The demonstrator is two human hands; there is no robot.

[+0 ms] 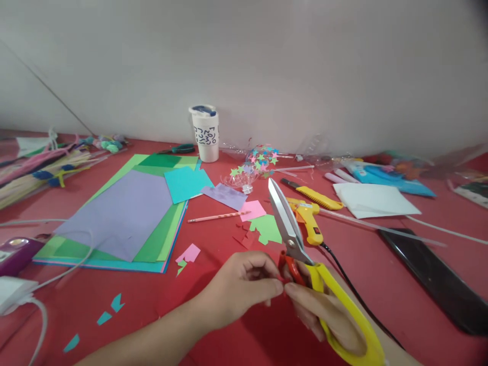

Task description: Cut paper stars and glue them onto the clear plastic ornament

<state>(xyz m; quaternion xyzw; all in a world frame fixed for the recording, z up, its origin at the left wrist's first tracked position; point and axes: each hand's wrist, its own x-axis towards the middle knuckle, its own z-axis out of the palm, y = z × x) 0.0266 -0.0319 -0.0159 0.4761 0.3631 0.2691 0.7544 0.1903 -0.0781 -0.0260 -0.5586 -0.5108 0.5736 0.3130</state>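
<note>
My left hand (246, 287) is closed, its thumb and fingertips pinching a small red piece (282, 279) that looks like paper. Opposite it, my right hand (324, 310) has its thumb and fingertips at the same red piece. Yellow-handled scissors (292, 244) are held in my right hand, with the blades together and tilted up and away. An orange-red part shows below their pivot. Beyond my hands lie red paper scraps (247, 238), a green paper piece (267, 229) and a pink paper piece (252, 210). The red piece is mostly hidden by my fingers.
A yellow glue gun (313, 226) and a cutter knife (320, 197) lie beyond the scissors. At left are stacked coloured sheets (122, 213); a pencil (217, 217) lies mid-table. A white cup (208, 134) stands near the wall, paper stars (263, 158) beside it. A phone (434, 279) is right.
</note>
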